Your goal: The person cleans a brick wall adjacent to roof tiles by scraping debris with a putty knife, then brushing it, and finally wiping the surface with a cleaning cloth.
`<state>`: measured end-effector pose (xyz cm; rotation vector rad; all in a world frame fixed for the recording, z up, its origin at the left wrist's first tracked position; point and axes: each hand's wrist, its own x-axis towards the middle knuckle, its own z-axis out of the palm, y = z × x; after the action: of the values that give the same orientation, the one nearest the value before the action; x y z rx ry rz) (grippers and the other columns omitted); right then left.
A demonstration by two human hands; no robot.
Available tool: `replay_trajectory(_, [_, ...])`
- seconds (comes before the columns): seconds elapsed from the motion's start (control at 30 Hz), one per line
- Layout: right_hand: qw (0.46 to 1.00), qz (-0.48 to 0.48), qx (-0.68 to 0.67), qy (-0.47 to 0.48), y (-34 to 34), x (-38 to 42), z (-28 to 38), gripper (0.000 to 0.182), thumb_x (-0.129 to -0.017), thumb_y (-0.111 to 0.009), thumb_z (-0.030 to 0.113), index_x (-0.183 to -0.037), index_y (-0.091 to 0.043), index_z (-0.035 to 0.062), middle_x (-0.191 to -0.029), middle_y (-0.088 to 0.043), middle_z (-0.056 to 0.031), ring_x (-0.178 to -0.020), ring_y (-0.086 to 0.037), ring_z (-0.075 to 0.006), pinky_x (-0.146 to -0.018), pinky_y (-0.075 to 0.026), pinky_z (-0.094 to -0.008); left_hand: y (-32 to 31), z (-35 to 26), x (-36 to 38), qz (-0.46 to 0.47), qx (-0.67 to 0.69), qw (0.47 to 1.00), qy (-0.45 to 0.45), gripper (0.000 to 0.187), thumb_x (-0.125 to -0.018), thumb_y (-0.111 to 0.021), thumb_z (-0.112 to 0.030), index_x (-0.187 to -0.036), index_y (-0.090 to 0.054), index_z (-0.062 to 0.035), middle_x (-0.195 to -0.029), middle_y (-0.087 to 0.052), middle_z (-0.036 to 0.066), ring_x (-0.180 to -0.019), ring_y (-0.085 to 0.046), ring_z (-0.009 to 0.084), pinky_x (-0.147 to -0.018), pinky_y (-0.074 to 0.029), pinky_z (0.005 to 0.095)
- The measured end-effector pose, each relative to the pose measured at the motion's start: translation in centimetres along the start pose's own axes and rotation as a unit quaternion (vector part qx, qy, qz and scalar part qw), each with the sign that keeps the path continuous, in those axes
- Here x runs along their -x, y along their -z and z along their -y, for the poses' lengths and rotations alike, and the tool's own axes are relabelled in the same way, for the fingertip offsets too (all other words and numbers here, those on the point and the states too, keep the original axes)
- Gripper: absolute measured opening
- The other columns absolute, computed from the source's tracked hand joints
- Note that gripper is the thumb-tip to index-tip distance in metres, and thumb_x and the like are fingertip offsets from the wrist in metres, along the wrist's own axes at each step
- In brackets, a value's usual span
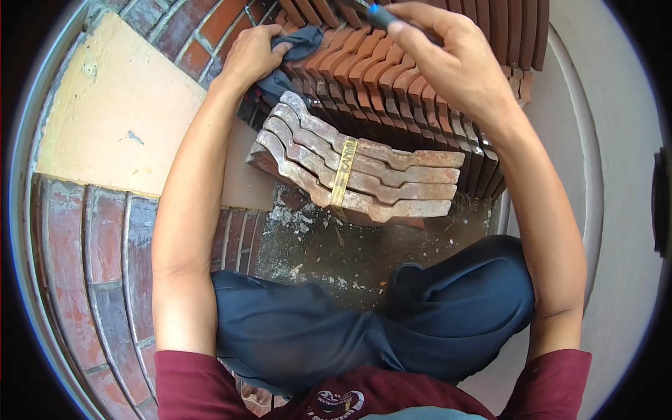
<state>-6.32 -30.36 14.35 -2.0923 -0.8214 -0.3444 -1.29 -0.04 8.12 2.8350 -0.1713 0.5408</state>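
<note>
At the upper left, my left hand (253, 57) is closed on a dark grey cloth (302, 43), beside the left end of a row of stacked orange clay roof tiles (381, 66). Above those tiles, my right hand (458, 59) grips a tool with a blue-grey handle (382, 17). The tool's far end runs toward the top edge, and I cannot make out its kind. Just below the row lies a bundle of whitish, worn roof tiles (392, 178), bound by a yellow printed strap (343, 175).
A brick wall (98, 245) with a cream panel (119, 105) rises on the left. A pale wall (609, 210) curves up on the right. Crumbs and white flakes litter the dark floor (329, 259) before my bent legs (378, 329). More tiles (504, 28) stand at the back.
</note>
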Motion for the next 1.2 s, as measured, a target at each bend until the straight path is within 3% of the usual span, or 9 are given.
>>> replay_trajectory(0.07, [0.995, 0.015, 0.084, 0.047, 0.6, 0.1, -1.4, 0.032, -0.088, -0.058, 0.021, -0.108, -0.066, -0.0029, -0.072, -0.066, -0.0187, -0.065, -0.066, -0.0317, -0.069, -0.053, -0.0412, -1.3, 0.9, 0.1, -0.042, 0.001, 0.999, 0.002, 0.028, -0.086, -0.069, -0.024, -0.106, -0.069, -0.0034, -0.098, -0.069, 0.023, -0.095, -0.066, 0.0407, -0.083, -0.05, 0.0439])
replay_trajectory(0.1, [0.993, 0.04, 0.094, 0.054, 1.0, 0.3, -1.6, 0.03, -0.079, -0.062, 0.014, -0.102, -0.068, -0.0041, -0.079, -0.067, -0.0208, -0.072, -0.067, -0.0357, -0.072, -0.053, -0.0429, -1.9, 1.1, 0.1, -0.07, -0.003, 0.998, -0.003, 0.028, -0.087, -0.068, -0.025, -0.105, -0.068, -0.0037, -0.099, -0.069, 0.022, -0.094, -0.065, 0.0411, -0.083, -0.051, 0.0443])
replay_trajectory(0.2, [0.982, 0.085, 0.14, 0.089, 1.1, 1.1, -1.8, 0.034, -0.071, -0.064, 0.009, -0.102, -0.069, -0.004, -0.088, -0.067, -0.0223, -0.08, -0.067, -0.0375, -0.076, -0.054, -0.0426, -3.8, 1.7, 0.1, -0.136, -0.028, 0.99, -0.02, 0.026, -0.088, -0.063, -0.031, -0.103, -0.067, -0.0104, -0.103, -0.067, 0.016, -0.093, -0.065, 0.0415, -0.082, -0.051, 0.0491])
replay_trajectory(0.33, [0.958, 0.183, 0.182, 0.121, 0.1, 1.8, -2.2, 0.034, -0.07, -0.065, 0.005, -0.103, -0.069, -0.0039, -0.087, -0.065, -0.0198, -0.082, -0.067, -0.0361, -0.078, -0.056, -0.0427, -5.1, 1.8, 0.1, -0.203, -0.014, 0.979, -0.024, 0.022, -0.086, -0.062, -0.032, -0.094, -0.065, -0.0114, -0.094, -0.067, 0.012, -0.087, -0.065, 0.0403, -0.076, -0.051, 0.0504])
replay_trajectory(0.47, [0.944, 0.208, 0.213, 0.143, -1.2, 2.2, -1.3, 0.023, -0.072, -0.064, 0.002, -0.093, -0.07, -0.0024, -0.086, -0.064, -0.0159, -0.085, -0.067, -0.0345, -0.077, -0.055, -0.0441, -5.6, 2.0, 0.0, -0.235, -0.011, 0.972, -0.028, 0.02, -0.084, -0.063, -0.032, -0.092, -0.065, -0.0132, -0.09, -0.067, 0.01, -0.084, -0.065, 0.0387, -0.073, -0.052, 0.0501])
replay_trajectory(0.6, [0.929, 0.224, 0.258, 0.144, -2.3, 1.9, -1.6, 0.015, -0.071, -0.064, 0.001, -0.084, -0.071, -0.0006, -0.084, -0.065, -0.0134, -0.084, -0.067, -0.0337, -0.073, -0.055, -0.0443, -6.0, 2.1, 0.0, -0.259, -0.018, 0.965, -0.034, 0.019, -0.083, -0.064, -0.031, -0.092, -0.066, -0.0149, -0.089, -0.067, 0.008, -0.081, -0.066, 0.0381, -0.07, -0.052, 0.0495])
replay_trajectory(0.77, [0.916, 0.217, 0.285, 0.184, -3.0, 0.8, -2.8, 0.015, -0.069, -0.067, 0.001, -0.083, -0.071, 0.0002, -0.084, -0.067, -0.0122, -0.083, -0.068, -0.0328, -0.071, -0.055, -0.0434, -6.3, 2.1, 0.0, -0.277, -0.032, 0.96, -0.027, 0.019, -0.084, -0.065, -0.03, -0.093, -0.069, -0.0139, -0.093, -0.07, 0.008, -0.081, -0.067, 0.0355, -0.07, -0.053, 0.0427])
replay_trajectory(0.9, [0.899, 0.22, 0.31, 0.216, -3.4, -0.5, -3.5, 0.013, -0.07, -0.069, 0.002, -0.082, -0.071, 0.0005, -0.082, -0.068, -0.0121, -0.083, -0.069, -0.0307, -0.07, -0.055, -0.0434, -6.4, 2.0, 0.0, -0.291, -0.028, 0.956, -0.035, 0.018, -0.084, -0.065, -0.029, -0.093, -0.069, -0.014, -0.092, -0.069, 0.008, -0.08, -0.067, 0.0352, -0.069, -0.053, 0.0425])
replay_trajectory(1.2, [0.912, 0.217, 0.292, 0.189, -2.8, -0.2, -3.8, 0.012, -0.076, -0.07, 0.008, -0.085, -0.071, 0.0004, -0.085, -0.066, -0.0106, -0.078, -0.068, -0.0295, -0.067, -0.054, -0.0422, -6.4, 1.7, 0.3, -0.311, -0.021, 0.949, -0.044, 0.019, -0.083, -0.066, -0.029, -0.093, -0.069, -0.0138, -0.089, -0.069, 0.008, -0.078, -0.066, 0.0356, -0.067, -0.053, 0.0421])
